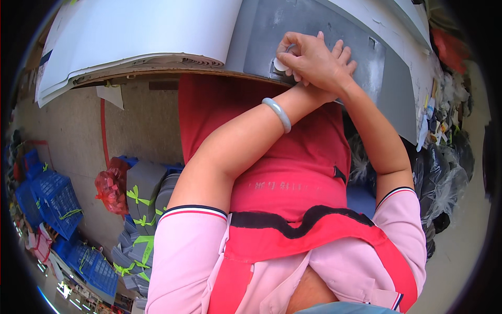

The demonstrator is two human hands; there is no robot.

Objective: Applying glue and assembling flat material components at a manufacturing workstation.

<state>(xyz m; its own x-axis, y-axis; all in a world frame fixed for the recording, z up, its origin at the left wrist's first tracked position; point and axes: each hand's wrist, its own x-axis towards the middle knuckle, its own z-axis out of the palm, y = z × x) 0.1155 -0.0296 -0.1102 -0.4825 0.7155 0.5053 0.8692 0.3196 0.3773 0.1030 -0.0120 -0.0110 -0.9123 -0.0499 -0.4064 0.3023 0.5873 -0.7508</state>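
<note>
Currently, from the head view, the 2 arms cross at the wrists over a grey sheet (389,83) at the table's edge. The right hand (316,60) lies uppermost, its thumb and index finger curled together and pinching a small white disc (281,65) near the sheet's lower edge, just beside a small dark square mark (273,69). The left hand (342,56) passes beneath the right wrist, its fingers spread on the sheet; its palm is hidden. A pale bangle (277,114) circles the left forearm. To the left of the sheet lies a thick white stack (146,29) with a rolled edge. Below, a red apron (287,183) covers the person's front. Lower left are grey bundles (144,196) with green ties, a red bag (112,186) and blue baskets (56,199). Clear plastic (444,183) lies at the right.
</note>
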